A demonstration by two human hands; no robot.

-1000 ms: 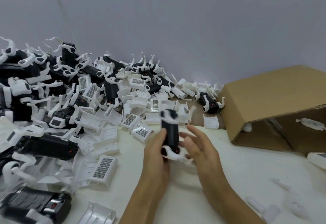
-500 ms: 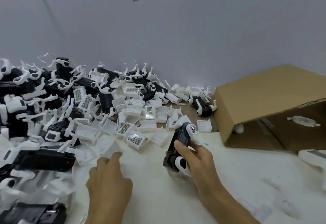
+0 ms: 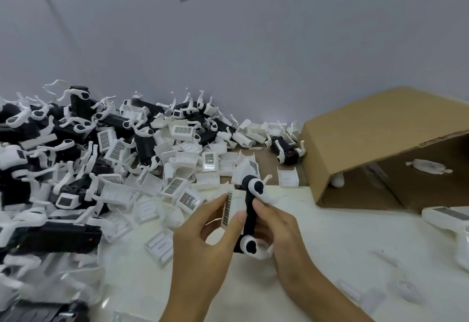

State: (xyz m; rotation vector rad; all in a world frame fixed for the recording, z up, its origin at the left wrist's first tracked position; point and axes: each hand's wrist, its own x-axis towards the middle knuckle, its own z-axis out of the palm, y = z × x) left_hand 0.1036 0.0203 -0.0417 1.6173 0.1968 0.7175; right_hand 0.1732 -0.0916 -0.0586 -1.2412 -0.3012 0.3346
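Note:
My right hand [image 3: 276, 230] grips a narrow black device [image 3: 249, 216] with white curved clips at its top and bottom ends, held upright above the white table [image 3: 330, 258]. My left hand [image 3: 203, 243] pinches a small white cover with a printed grid label [image 3: 231, 207] between thumb and fingers, right against the left side of the black device. Part of the device body is hidden behind my fingers.
A big heap of black devices and white clips [image 3: 76, 159] fills the left and back of the table. Loose white covers [image 3: 162, 245] lie near my hands. An open cardboard box [image 3: 380, 144] lies on its side at right, a white part [image 3: 429, 165] inside.
My left hand came back from the pile with a white labelled cover and brought it up beside the black device. My right hand turned the device upright.

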